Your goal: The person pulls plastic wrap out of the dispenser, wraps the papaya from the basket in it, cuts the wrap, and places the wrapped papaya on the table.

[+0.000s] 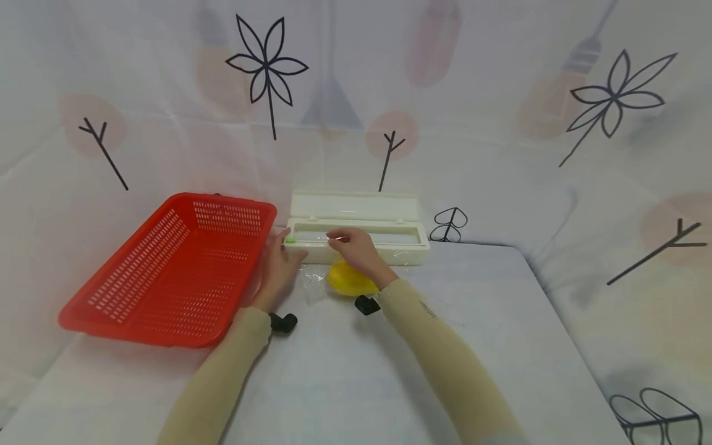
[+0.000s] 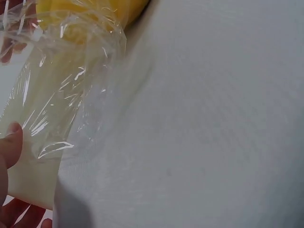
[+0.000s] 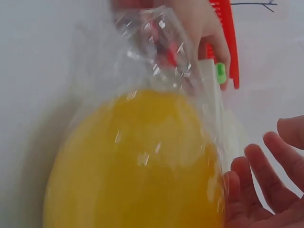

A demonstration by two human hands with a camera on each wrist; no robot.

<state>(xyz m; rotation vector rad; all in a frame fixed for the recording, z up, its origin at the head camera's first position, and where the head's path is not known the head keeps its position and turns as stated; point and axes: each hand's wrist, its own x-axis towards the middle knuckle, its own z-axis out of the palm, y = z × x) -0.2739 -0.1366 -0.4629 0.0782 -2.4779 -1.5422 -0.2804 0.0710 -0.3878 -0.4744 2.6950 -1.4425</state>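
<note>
- The left hand [image 1: 278,266] grips the left end of the box [image 1: 317,253], thumb on its front wall and other fingers round the end, probably to steady it.
- The right hand [image 1: 356,250] reaches over the box's front wall to its opening; its fingers are bent and spaced. Whether thumb and forefinger pinch anything clear I cannot tell.
- A green tab [image 3: 221,72] sits at the box's left end, beside a left finger.
- The yellow thing [image 1: 349,281] lies just in front of the box, below the right wrist. It seems put there to stay within reach of both hands.
- Clear film [image 1: 313,283] covers it and trails leftward along the box's front, its loose end near the left thumb.
- The lid [image 1: 356,206] stands raised along the box's back edge, which leaves the opening bare to the fingers.
- The red basket [image 1: 150,334] is left of the box, beyond the left arm, likely so that it leaves the front free for work.
- A white table [image 1: 311,383] bears the box; a patterned cloth [image 1: 495,123] hangs behind it.
</note>
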